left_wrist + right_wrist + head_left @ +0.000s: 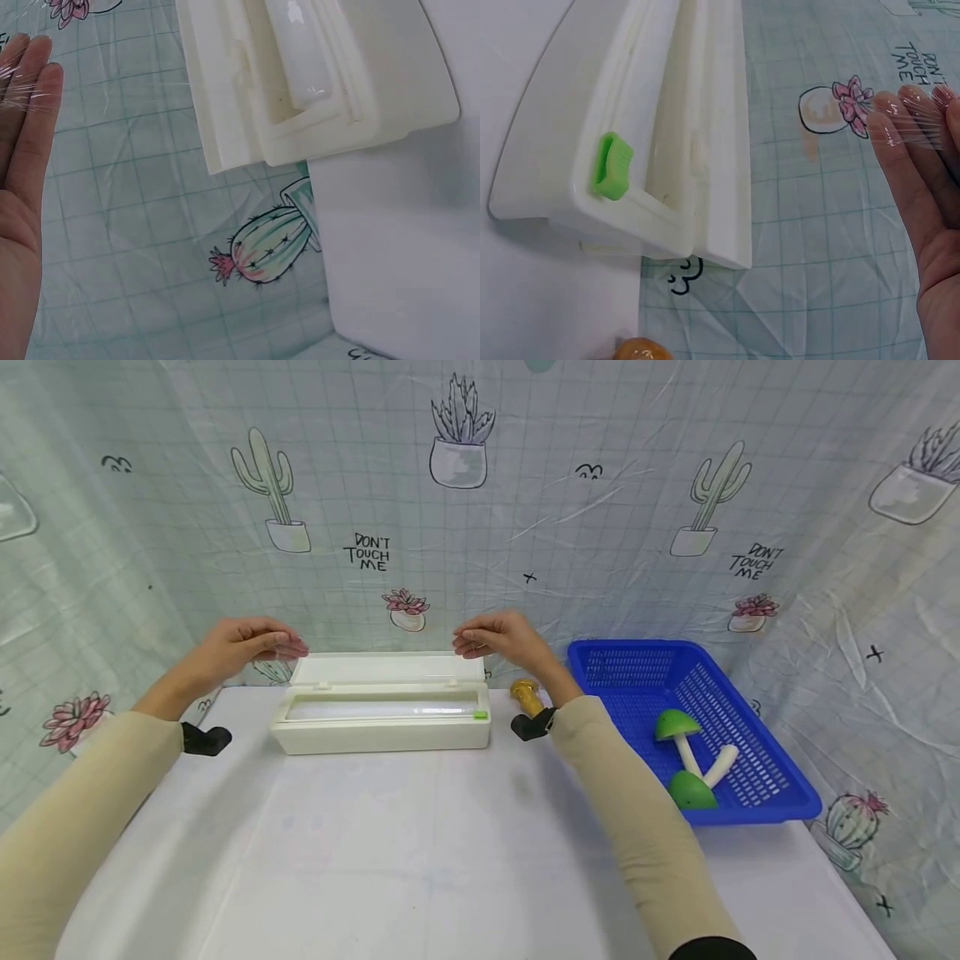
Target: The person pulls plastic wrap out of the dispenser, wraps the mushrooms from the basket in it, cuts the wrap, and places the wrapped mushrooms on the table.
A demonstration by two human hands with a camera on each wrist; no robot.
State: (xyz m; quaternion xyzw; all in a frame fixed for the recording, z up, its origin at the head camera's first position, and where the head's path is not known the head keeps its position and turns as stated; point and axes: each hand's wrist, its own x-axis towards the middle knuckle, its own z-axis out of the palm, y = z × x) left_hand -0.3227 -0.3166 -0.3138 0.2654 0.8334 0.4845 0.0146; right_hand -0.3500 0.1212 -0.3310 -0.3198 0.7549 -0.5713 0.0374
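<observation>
A white cling film dispenser stands at the table's back edge, its lid raised. Inside lies a roll of film, and a green slide cutter sits at the front right corner. Above the dispenser's left end, my left hand pinches clear cling film, which gathers in creases over the fingers. My right hand, above the right end, pinches the film's other side, wrinkled over the fingertips. Between the hands the film is so clear that it hardly shows in the head view.
At the right a blue basket holds green-and-white toy mushrooms. An amber-coloured knobbed object is behind my right wrist, partly hidden. A printed curtain hangs right behind the white table.
</observation>
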